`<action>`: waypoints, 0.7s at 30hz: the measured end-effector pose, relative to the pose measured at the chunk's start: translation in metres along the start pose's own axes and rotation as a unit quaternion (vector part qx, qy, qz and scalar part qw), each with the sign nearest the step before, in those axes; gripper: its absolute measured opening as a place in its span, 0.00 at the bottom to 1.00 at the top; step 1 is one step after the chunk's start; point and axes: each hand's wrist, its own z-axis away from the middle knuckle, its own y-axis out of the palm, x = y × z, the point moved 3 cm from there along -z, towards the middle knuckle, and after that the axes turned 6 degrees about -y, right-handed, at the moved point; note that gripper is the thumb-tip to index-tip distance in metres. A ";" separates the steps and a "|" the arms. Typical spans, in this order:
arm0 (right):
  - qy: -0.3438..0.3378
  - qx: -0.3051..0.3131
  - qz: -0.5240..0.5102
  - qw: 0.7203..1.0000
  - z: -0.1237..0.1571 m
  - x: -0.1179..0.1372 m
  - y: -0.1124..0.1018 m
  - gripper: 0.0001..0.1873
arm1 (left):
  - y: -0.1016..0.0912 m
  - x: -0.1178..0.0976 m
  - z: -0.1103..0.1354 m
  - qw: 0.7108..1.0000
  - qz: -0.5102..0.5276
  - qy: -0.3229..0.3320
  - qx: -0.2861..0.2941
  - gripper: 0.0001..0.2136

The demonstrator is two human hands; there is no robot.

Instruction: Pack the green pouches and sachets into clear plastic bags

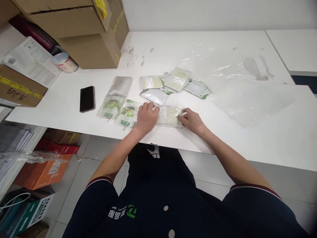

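A clear plastic pouch (169, 116) with a pale green packet and a white label inside lies near the table's front edge. My left hand (148, 116) rests on its left end, fingers curled and pressed down; what lies under the palm is hidden. At the right end, the fingers of my right hand (190, 121) pinch the pouch's edge. Left of my left hand lies a printed kiwi packet (127, 114), partly overlapped by clear film. Beside it is a second kiwi packet (111, 105) in a clear sleeve. Behind my hands are several loose pale green packets (177, 79), piled on one another.
A black phone (87, 99) lies on the white table (250, 145) at left. Cardboard boxes (85, 51) and a round tin (65, 62) stand at the back left. Crumpled clear plastic sheeting (250, 99) spreads over the right side. Shelves with an orange box (46, 170) are below left.
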 end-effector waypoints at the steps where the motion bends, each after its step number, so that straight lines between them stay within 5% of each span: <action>1: 0.001 -0.001 -0.001 1.000 0.005 -0.001 0.000 0.21 | 0.003 -0.006 0.011 1.000 0.012 0.009 0.015 0.13; 5: 0.006 0.042 0.011 0.999 0.034 -0.009 -0.003 0.36 | 0.010 -0.016 0.041 0.991 0.061 0.098 0.072 0.19; 9: -0.020 0.028 0.148 0.988 0.045 -0.007 -0.016 0.20 | 0.015 -0.004 0.039 0.974 0.099 0.169 0.112 0.16; 13: -0.154 -0.015 0.115 0.981 0.029 0.015 -0.008 0.21 | 0.015 0.002 0.037 0.965 0.124 0.185 0.138 0.17; 15: -0.190 0.026 0.125 0.973 0.019 0.023 0.007 0.26 | 0.009 0.002 0.042 0.978 0.132 0.122 0.101 0.15; 17: -0.188 0.047 0.163 0.967 0.014 0.024 0.019 0.27 | 0.003 0.005 0.052 0.986 0.155 -0.012 0.053 0.12; 19: -0.178 0.039 0.179 0.967 0.013 0.023 0.025 0.28 | -0.001 0.008 0.063 0.968 0.205 -0.136 0.040 0.14; 21: -0.170 0.031 0.177 0.969 0.014 0.022 0.027 0.29 | 0.001 0.007 0.067 0.944 0.271 -0.182 0.056 0.17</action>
